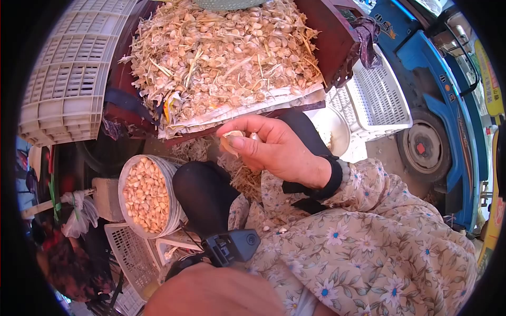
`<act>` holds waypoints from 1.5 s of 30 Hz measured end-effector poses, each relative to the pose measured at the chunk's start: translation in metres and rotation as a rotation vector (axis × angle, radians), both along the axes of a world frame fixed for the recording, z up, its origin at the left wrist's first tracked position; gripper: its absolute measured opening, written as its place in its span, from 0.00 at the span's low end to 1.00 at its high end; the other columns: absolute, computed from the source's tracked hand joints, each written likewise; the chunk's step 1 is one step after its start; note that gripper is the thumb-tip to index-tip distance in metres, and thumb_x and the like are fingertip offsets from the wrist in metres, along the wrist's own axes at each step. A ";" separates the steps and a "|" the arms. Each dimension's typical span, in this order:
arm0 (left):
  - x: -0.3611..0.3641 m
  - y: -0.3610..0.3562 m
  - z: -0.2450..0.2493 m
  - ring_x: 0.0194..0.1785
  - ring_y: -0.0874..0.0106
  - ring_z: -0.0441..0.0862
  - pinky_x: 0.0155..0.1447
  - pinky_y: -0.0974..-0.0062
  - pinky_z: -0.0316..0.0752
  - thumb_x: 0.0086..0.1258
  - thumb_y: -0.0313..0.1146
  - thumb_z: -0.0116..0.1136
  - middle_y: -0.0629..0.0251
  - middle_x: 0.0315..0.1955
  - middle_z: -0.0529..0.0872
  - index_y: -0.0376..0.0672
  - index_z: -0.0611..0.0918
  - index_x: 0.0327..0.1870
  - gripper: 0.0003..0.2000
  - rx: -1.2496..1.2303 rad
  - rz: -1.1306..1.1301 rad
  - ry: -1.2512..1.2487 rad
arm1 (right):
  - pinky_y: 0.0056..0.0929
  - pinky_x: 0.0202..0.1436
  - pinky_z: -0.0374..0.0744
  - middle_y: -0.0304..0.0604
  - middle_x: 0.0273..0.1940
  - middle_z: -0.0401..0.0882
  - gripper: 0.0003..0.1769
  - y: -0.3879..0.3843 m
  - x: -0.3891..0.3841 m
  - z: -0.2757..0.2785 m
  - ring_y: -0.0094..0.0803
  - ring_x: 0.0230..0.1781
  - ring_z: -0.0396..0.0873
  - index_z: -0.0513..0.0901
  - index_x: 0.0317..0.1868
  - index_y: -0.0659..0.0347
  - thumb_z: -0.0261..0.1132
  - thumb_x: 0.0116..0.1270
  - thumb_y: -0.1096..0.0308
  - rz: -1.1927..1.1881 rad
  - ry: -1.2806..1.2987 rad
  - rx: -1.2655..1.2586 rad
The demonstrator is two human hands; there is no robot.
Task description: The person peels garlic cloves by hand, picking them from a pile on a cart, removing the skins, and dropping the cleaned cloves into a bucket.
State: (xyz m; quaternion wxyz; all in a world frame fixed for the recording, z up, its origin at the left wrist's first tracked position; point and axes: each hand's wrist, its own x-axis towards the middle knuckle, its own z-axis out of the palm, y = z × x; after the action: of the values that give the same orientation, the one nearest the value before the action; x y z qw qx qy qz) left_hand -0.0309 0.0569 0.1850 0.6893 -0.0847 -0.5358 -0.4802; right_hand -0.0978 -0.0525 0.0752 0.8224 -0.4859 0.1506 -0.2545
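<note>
My right hand is closed in front of the tray's near edge. Thumb and index finger pinch a pale garlic clove, apparently with some papery skin. Another small whitish piece shows between the fingers. Beyond the hand, a heap of garlic cloves mixed with dry skins and stalks lies on a white sheet. My left hand is at the bottom, close to the camera, with a black strap and buckle at the wrist. Its fingers are hidden from view.
A bucket of garlic cloves stands left of my knee, beside a white basket. Stacked crates rise at the upper left. At right are a white crate, a pale basin and a blue vehicle.
</note>
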 end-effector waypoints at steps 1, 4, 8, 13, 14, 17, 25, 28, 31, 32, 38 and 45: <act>-0.003 0.004 0.001 0.18 0.68 0.76 0.20 0.82 0.71 0.57 0.18 0.58 0.40 0.28 0.80 0.25 0.81 0.30 0.04 0.026 0.002 0.001 | 0.11 0.20 0.63 0.28 0.31 0.75 0.11 0.004 0.000 0.000 0.10 0.20 0.62 0.76 0.48 0.58 0.57 0.68 0.64 0.022 -0.011 0.010; -0.010 0.019 0.002 0.17 0.69 0.76 0.19 0.83 0.70 0.57 0.19 0.59 0.43 0.26 0.80 0.26 0.80 0.29 0.03 0.124 0.013 0.012 | 0.11 0.20 0.62 0.28 0.31 0.75 0.11 0.014 0.001 0.004 0.10 0.20 0.61 0.76 0.48 0.58 0.58 0.68 0.65 0.020 0.003 -0.037; 0.021 0.021 -0.012 0.20 0.70 0.74 0.21 0.84 0.70 0.64 0.23 0.50 0.53 0.29 0.73 0.31 0.71 0.33 0.04 0.354 0.034 -0.041 | 0.12 0.30 0.69 0.34 0.41 0.78 0.14 0.012 -0.008 0.014 0.11 0.30 0.70 0.75 0.51 0.60 0.59 0.67 0.66 0.077 0.010 -0.029; 0.050 0.028 -0.078 0.28 0.71 0.76 0.24 0.85 0.69 0.67 0.37 0.51 0.55 0.36 0.73 0.37 0.69 0.43 0.13 0.842 0.152 0.127 | 0.18 0.42 0.74 0.33 0.38 0.77 0.10 0.015 -0.003 0.011 0.17 0.39 0.74 0.78 0.45 0.62 0.62 0.64 0.71 -0.122 -0.167 -0.340; 0.052 0.030 -0.087 0.29 0.72 0.76 0.24 0.85 0.69 0.66 0.37 0.52 0.57 0.36 0.74 0.37 0.69 0.44 0.14 0.916 0.166 0.161 | 0.18 0.43 0.74 0.34 0.38 0.78 0.10 0.017 -0.004 0.013 0.17 0.40 0.74 0.78 0.45 0.62 0.62 0.63 0.71 -0.126 -0.157 -0.361; 0.036 0.029 -0.094 0.32 0.73 0.75 0.25 0.83 0.70 0.65 0.37 0.53 0.61 0.37 0.74 0.37 0.69 0.48 0.16 1.029 0.290 0.197 | 0.19 0.44 0.74 0.35 0.40 0.78 0.11 0.026 -0.009 0.015 0.19 0.41 0.74 0.77 0.45 0.63 0.63 0.62 0.73 -0.044 -0.137 -0.197; 0.023 0.024 -0.105 0.37 0.81 0.73 0.36 0.85 0.69 0.64 0.30 0.58 0.69 0.42 0.77 0.40 0.70 0.53 0.18 0.977 0.549 0.174 | 0.19 0.42 0.74 0.43 0.49 0.75 0.10 0.035 -0.001 0.005 0.21 0.42 0.74 0.80 0.41 0.63 0.65 0.58 0.79 -0.264 -0.155 -0.522; 0.023 0.027 -0.106 0.35 0.83 0.72 0.34 0.89 0.67 0.66 0.30 0.56 0.68 0.42 0.78 0.39 0.72 0.53 0.16 0.961 0.547 0.160 | 0.18 0.40 0.74 0.43 0.47 0.74 0.10 0.035 -0.004 0.005 0.22 0.40 0.75 0.82 0.40 0.63 0.65 0.57 0.80 -0.261 -0.121 -0.618; 0.027 0.030 -0.111 0.35 0.81 0.73 0.36 0.85 0.69 0.65 0.29 0.57 0.68 0.41 0.79 0.39 0.73 0.52 0.15 0.940 0.537 0.143 | 0.18 0.38 0.74 0.42 0.43 0.74 0.10 0.034 -0.007 0.002 0.23 0.38 0.76 0.82 0.40 0.63 0.65 0.57 0.80 -0.227 -0.137 -0.596; 0.026 0.031 -0.111 0.33 0.81 0.73 0.35 0.86 0.68 0.66 0.30 0.57 0.68 0.40 0.79 0.39 0.73 0.52 0.15 0.948 0.571 0.142 | 0.18 0.37 0.74 0.42 0.42 0.74 0.10 0.033 -0.008 0.004 0.23 0.37 0.76 0.82 0.41 0.63 0.65 0.57 0.80 -0.217 -0.131 -0.614; 0.026 0.031 -0.107 0.26 0.80 0.72 0.28 0.87 0.67 0.66 0.30 0.56 0.67 0.35 0.79 0.38 0.73 0.51 0.14 0.862 0.593 0.072 | 0.18 0.31 0.74 0.41 0.39 0.75 0.11 0.030 -0.012 0.015 0.21 0.32 0.76 0.81 0.42 0.63 0.65 0.57 0.80 -0.144 -0.138 -0.656; 0.019 0.030 -0.101 0.25 0.82 0.68 0.29 0.86 0.65 0.69 0.31 0.52 0.68 0.33 0.77 0.39 0.71 0.51 0.13 0.776 1.054 -0.213 | 0.18 0.23 0.72 0.41 0.34 0.75 0.10 0.031 -0.018 0.025 0.24 0.26 0.76 0.80 0.37 0.60 0.68 0.53 0.77 -0.237 -0.053 -0.895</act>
State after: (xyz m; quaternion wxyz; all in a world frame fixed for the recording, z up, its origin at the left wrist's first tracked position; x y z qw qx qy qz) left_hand -0.0120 0.0872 0.0839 0.7558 0.4911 -0.3587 -0.2428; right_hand -0.1159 -0.0213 0.0998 0.5008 -0.7659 0.0595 -0.3989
